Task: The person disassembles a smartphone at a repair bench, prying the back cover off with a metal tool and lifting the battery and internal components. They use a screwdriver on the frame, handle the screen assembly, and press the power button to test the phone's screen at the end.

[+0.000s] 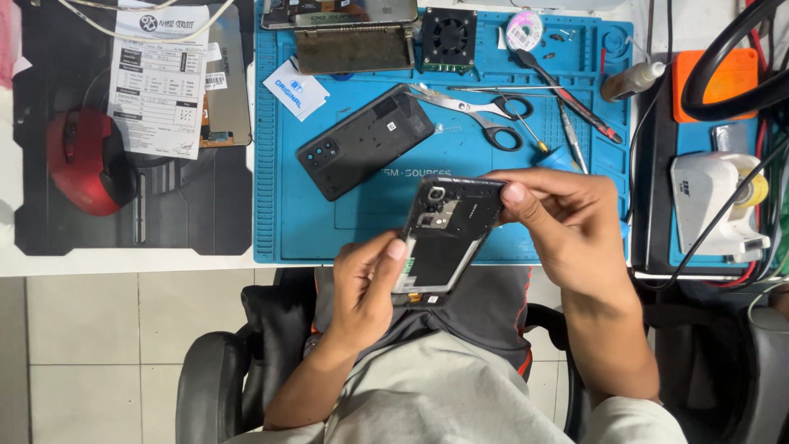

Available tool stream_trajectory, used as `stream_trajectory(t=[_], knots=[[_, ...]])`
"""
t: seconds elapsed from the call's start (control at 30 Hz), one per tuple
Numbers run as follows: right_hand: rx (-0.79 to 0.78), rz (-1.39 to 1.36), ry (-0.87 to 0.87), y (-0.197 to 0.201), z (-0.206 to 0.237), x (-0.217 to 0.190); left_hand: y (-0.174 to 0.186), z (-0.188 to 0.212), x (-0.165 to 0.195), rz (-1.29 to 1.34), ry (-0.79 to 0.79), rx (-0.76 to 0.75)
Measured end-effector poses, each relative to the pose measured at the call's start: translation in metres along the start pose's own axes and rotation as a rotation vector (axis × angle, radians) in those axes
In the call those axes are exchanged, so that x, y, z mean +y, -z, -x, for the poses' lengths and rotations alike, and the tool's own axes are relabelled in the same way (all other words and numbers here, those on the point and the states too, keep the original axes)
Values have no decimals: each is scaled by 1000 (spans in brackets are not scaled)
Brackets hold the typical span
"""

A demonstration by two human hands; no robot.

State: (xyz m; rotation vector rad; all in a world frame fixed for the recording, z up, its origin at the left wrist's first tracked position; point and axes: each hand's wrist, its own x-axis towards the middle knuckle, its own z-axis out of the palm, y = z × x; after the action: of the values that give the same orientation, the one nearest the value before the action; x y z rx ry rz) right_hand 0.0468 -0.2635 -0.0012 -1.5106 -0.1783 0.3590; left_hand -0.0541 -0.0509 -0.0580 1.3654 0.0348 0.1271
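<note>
While the seated person's lap fills the near edge of the view, one opened phone (444, 238), its back removed and its inner parts exposed, is held above the near edge of the worktop (123, 261) by two hands. The lower end is gripped by the left hand (366, 284), thumb laid on the frame's side; the top corner by the camera is pinched by the right hand (567, 222). Beyond, on one blue repair mat (288, 222), one detached dark back cover (364, 140) is laid at a slant. Just beside it are seen one pair of scissors (481, 113) and one pair of tweezers (493, 89). Farther back, one small black fan (449, 37) is set. To the left, one red mouse (82, 160) is rested on a dark pad.
</note>
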Motion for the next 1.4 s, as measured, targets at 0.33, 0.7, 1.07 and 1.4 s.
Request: stream_trajectory(t=[0.33,0.7,1.07,1.4], knots=[[34,39,38,-5,7,-2,-5,-7,-2,-90,-65,134],[177,-74,30,-21,19,17,-16,-11,0,13,-25,241],[294,-114,105,-40,47,42,-26,-10,-17,93,-46,371],[302,-219,-2,-34,38,43,-22,-6,-9,127,13,229]])
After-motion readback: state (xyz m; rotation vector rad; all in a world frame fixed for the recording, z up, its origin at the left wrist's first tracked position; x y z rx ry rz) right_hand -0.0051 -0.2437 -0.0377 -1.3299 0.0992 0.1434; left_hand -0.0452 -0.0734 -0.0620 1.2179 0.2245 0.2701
